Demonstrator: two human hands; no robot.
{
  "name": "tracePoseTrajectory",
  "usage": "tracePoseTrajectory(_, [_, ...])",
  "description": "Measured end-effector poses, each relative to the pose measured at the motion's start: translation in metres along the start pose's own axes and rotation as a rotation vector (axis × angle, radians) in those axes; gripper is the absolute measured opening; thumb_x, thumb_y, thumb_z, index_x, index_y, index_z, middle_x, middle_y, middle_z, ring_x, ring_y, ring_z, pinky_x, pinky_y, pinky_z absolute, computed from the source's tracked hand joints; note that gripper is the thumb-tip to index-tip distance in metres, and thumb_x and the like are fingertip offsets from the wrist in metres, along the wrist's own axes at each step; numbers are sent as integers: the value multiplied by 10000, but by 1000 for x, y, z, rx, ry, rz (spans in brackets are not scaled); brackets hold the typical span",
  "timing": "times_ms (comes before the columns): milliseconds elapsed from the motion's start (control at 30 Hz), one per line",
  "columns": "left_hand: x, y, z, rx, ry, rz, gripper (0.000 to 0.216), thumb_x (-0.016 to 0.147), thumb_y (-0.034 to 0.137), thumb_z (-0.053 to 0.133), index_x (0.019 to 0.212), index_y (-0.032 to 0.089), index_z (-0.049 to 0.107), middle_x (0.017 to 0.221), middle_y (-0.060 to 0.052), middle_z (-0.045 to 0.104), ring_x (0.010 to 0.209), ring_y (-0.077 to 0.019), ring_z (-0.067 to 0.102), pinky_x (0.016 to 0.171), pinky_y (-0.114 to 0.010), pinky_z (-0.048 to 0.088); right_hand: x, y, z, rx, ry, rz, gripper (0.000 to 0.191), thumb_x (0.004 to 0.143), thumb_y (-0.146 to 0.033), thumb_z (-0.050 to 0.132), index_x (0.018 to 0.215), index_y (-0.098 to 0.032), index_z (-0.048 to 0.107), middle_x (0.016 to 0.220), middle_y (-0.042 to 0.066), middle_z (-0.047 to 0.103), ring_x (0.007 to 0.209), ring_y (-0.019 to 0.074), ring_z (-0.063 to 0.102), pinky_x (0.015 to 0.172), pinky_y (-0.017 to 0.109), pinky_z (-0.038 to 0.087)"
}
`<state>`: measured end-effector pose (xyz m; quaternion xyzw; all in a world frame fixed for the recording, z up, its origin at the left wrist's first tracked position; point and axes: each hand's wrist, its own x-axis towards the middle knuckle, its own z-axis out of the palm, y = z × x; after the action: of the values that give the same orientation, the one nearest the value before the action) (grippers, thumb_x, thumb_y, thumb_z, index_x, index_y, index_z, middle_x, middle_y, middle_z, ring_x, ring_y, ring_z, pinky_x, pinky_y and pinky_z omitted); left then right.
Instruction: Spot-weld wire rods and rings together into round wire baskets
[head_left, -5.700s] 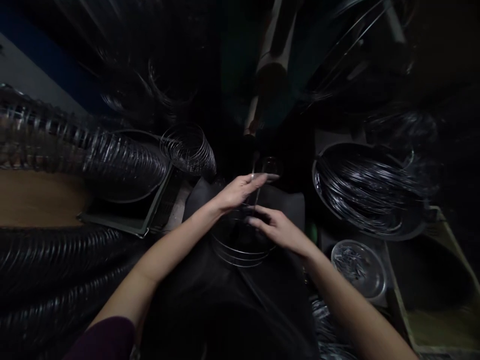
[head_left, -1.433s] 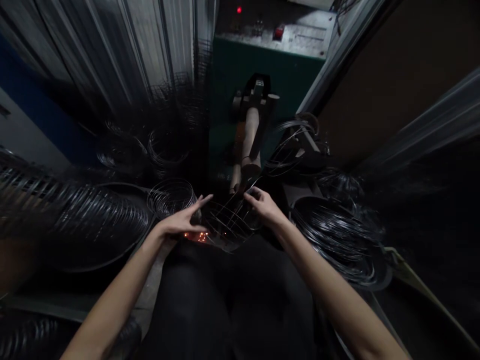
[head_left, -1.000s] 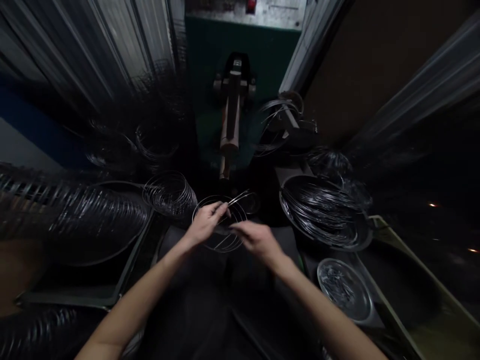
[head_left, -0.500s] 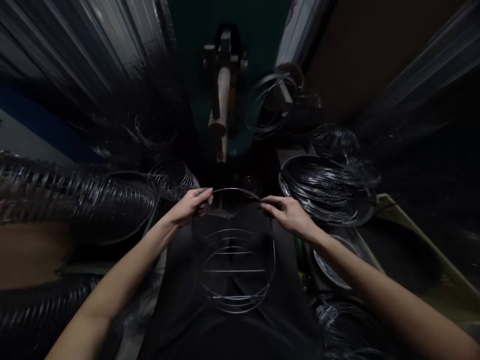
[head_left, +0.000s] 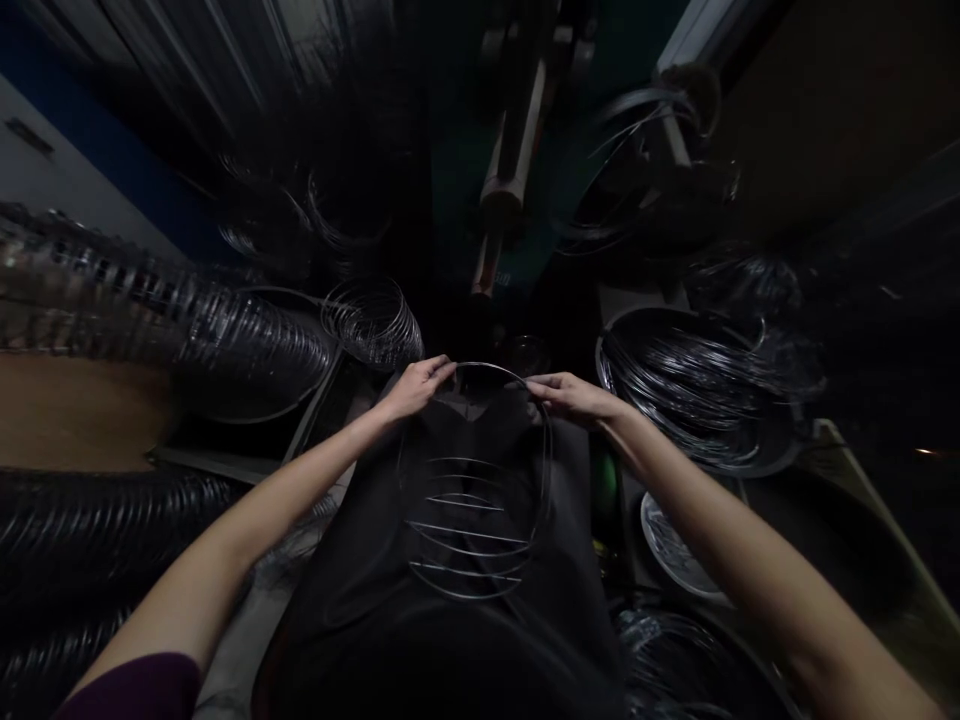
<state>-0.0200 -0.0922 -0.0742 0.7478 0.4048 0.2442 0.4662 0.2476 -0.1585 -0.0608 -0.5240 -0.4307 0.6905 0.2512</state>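
Over my lap I hold a round wire frame [head_left: 469,533], made of thin metal hoops with straight wires across. My left hand [head_left: 418,385] is closed, thumb and fingers pinching the far hoop at its left side. On that same hoop's right side, my right hand [head_left: 574,395] pinches the wire, fingers closed. The hoop arches between the two hands, and its nearer part hangs down toward the lap. A dark apron [head_left: 450,660] lies under the frame. Dim light hides how the hoops join.
Ahead stands a dark green machine with a rod-like part [head_left: 514,160] pointing down. A basin of wire pieces [head_left: 697,380] is on the right, with a smaller bowl [head_left: 671,545] nearer. Stacked wire rings [head_left: 247,335] and a wire coil [head_left: 375,320] lie left.
The view has swung left and slightly down, so the surroundings appear shifted right. Both hands keep their pinch on the hoop, and the frame's lower hoops have tilted a little.
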Motion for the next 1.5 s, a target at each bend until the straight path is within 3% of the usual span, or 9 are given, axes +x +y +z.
tracePoseTrajectory(100, [3, -7, 3, 38, -14, 8, 408, 868, 489, 397, 772, 129, 564, 715, -10, 538, 671, -121, 473, 655, -227, 381, 0, -6, 3, -156, 19, 49, 355, 813, -419, 612, 1014, -127, 639, 675, 31, 648, 563, 114, 597, 569, 231, 496])
tracePoseTrajectory(300, [16, -21, 9, 161, -23, 9, 370, 876, 445, 397, 725, 137, 536, 619, 13, 463, 571, -101, 399, 571, -224, 333, 1, 0, 23, -596, 422, -82, 239, 905, -295, 484, 1009, -156, 647, 894, 64, 693, 799, 164, 654, 798, 301, 501])
tracePoseTrajectory(433, [26, -29, 12, 229, -18, 31, 344, 884, 426, 422, 746, 137, 546, 599, 20, 452, 560, -99, 403, 567, -222, 339, -13, 8, 13, -257, 201, 76, 301, 942, -313, 410, 1093, -148, 612, 890, 83, 704, 768, 151, 666, 745, 288, 531])
tracePoseTrajectory(567, [26, -30, 14, 253, 7, 78, 322, 901, 389, 434, 753, 129, 553, 602, 24, 465, 548, -86, 408, 557, -211, 346, -31, 12, 0, -56, 35, 172, 189, 848, -230, 583, 1018, -169, 636, 937, 57, 705, 856, 144, 664, 766, 257, 535])
tracePoseTrajectory(833, [19, -15, 18, 289, 82, 167, 356, 912, 395, 434, 675, 146, 526, 552, 34, 404, 508, -78, 371, 530, -210, 312, -19, 41, 10, -3, 285, 102, 140, 727, -173, 721, 820, -137, 622, 685, 3, 655, 605, 117, 639, 608, 231, 558])
tracePoseTrajectory(1033, [20, -18, 16, 344, 83, 127, 321, 913, 349, 446, 697, 142, 563, 535, 32, 447, 474, -77, 384, 518, -214, 315, -18, 44, 12, -10, 276, 72, 135, 778, -195, 661, 884, -120, 624, 835, 49, 688, 673, 128, 655, 682, 265, 570])
tracePoseTrajectory(1167, [20, -24, 15, 338, 24, 99, 285, 924, 350, 429, 952, 157, 636, 703, -9, 636, 599, -108, 569, 615, -204, 417, -18, 32, 6, -264, 220, -45, 340, 867, -292, 535, 1169, -144, 586, 1068, 82, 679, 887, 182, 661, 822, 346, 542])
tracePoseTrajectory(1300, [21, -30, 12, 329, -23, 135, 359, 949, 377, 363, 1212, 240, 565, 1074, -19, 676, 944, -137, 640, 820, -216, 460, -2, 25, 12, -705, 386, -248, 365, 911, -315, 430, 1221, -201, 585, 1173, 60, 646, 1068, 211, 605, 966, 374, 450])
tracePoseTrajectory(1500, [32, -28, 8, 530, -107, 196, 366, 949, 358, 360, 1223, 234, 568, 1123, -26, 668, 1020, -143, 626, 871, -224, 457, 22, 17, 33, -1167, 502, -209, 445, 945, -286, 311, 1363, -197, 435, 1167, 84, 641, 974, 217, 637, 823, 321, 497])
